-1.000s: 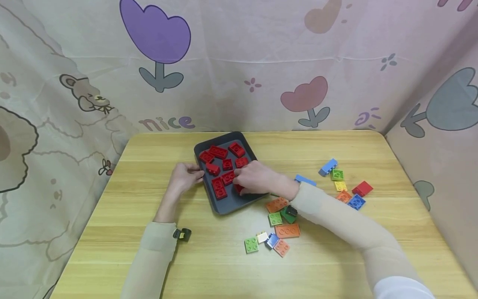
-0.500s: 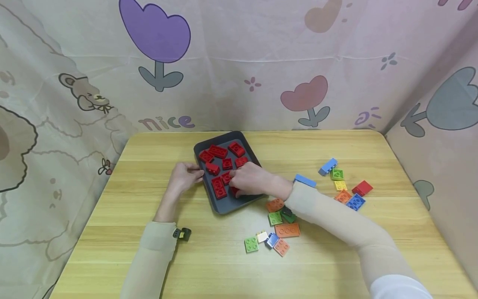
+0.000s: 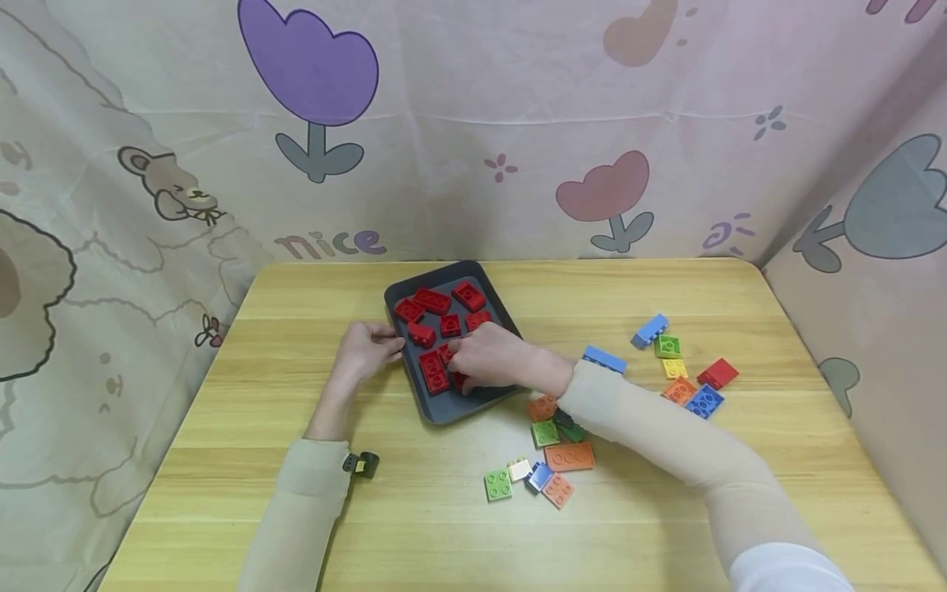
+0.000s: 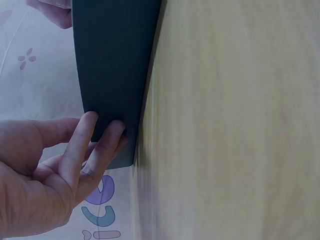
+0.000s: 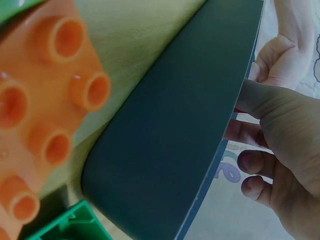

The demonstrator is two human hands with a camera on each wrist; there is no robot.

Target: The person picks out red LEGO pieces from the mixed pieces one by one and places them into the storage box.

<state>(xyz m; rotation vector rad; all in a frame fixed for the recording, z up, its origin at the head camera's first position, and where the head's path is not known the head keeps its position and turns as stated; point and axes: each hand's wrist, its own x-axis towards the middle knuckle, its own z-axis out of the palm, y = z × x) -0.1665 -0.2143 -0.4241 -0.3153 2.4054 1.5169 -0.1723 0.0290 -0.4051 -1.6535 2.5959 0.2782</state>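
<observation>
A dark grey tray holds several red toy bricks, lying loosely at various angles. At its left side my left hand holds the edge; in the left wrist view, fingertips lie against the outer wall. My right hand reaches over the tray's near right part, fingers pointing down, and pinches a red brick mostly hidden beneath it. In the right wrist view, the thumb and index finger of my right hand go behind the tray wall, with a sliver of red between them.
Right of the tray, near my right forearm, lie orange, green, white and blue bricks. Farther right are a blue brick, a yellow one, a red one and others. A patterned curtain hangs behind the wooden table.
My right hand has shifted slightly left inside the tray, with the red brick under its fingers, close to the neighbouring bricks. My left hand and the tray stay in place.
</observation>
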